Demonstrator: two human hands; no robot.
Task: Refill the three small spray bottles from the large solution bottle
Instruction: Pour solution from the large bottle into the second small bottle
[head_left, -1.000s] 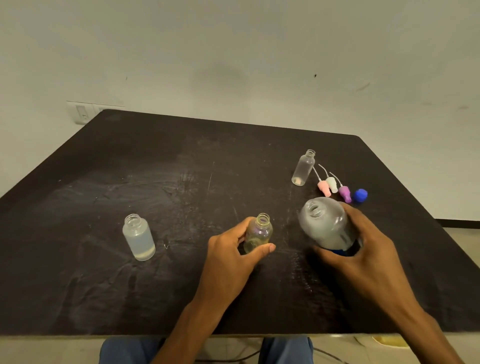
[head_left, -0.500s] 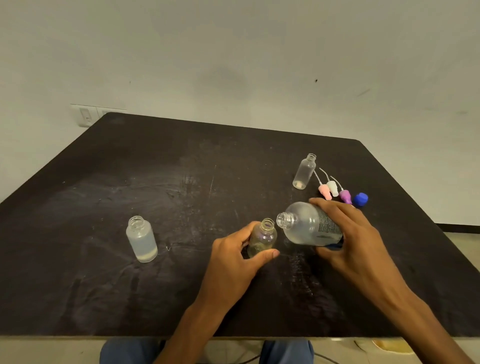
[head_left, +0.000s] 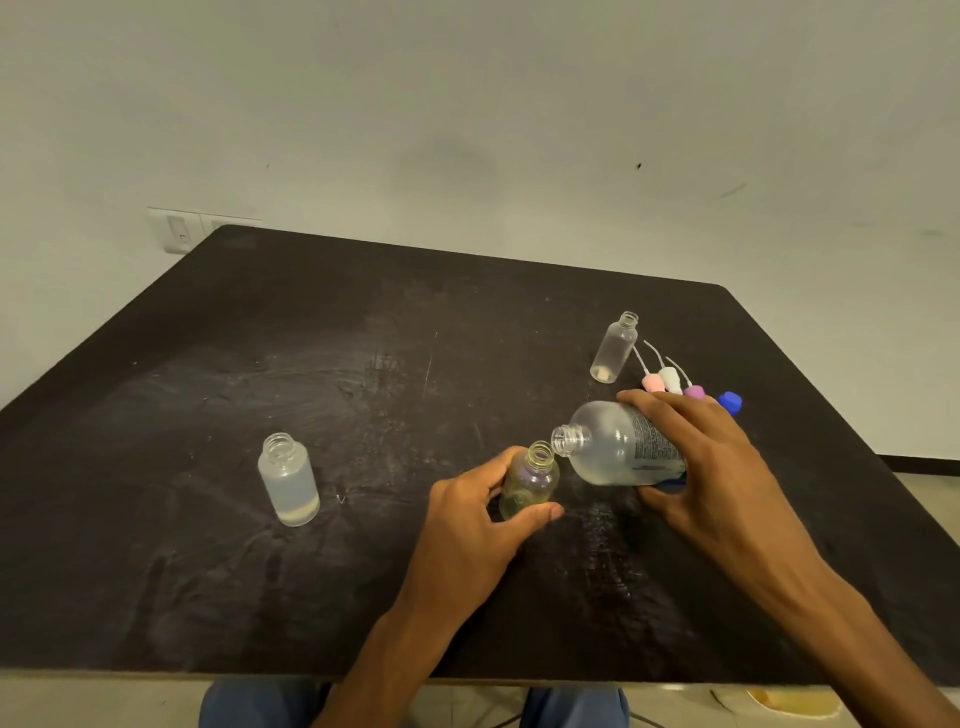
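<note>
My right hand (head_left: 701, 467) grips the large clear solution bottle (head_left: 608, 447), tipped on its side with its open mouth just above the neck of a small clear bottle (head_left: 530, 480). That small bottle stands upright on the table, held by my left hand (head_left: 467, 530). A second small bottle (head_left: 287, 479), open and partly filled, stands at the left. A third small bottle (head_left: 614, 347), open and nearly empty, stands at the far right.
Pink, white and purple spray tops (head_left: 670, 382) with thin tubes lie beside a blue cap (head_left: 730, 401), just behind my right hand. The black table (head_left: 208, 571) ends at a white wall with a switch plate (head_left: 179, 231). My knees show below the near edge.
My right hand has tipped the large bottle from nearly upright onto its side and carried its mouth left to the small bottle's neck. My left hand has stayed on the small bottle.
</note>
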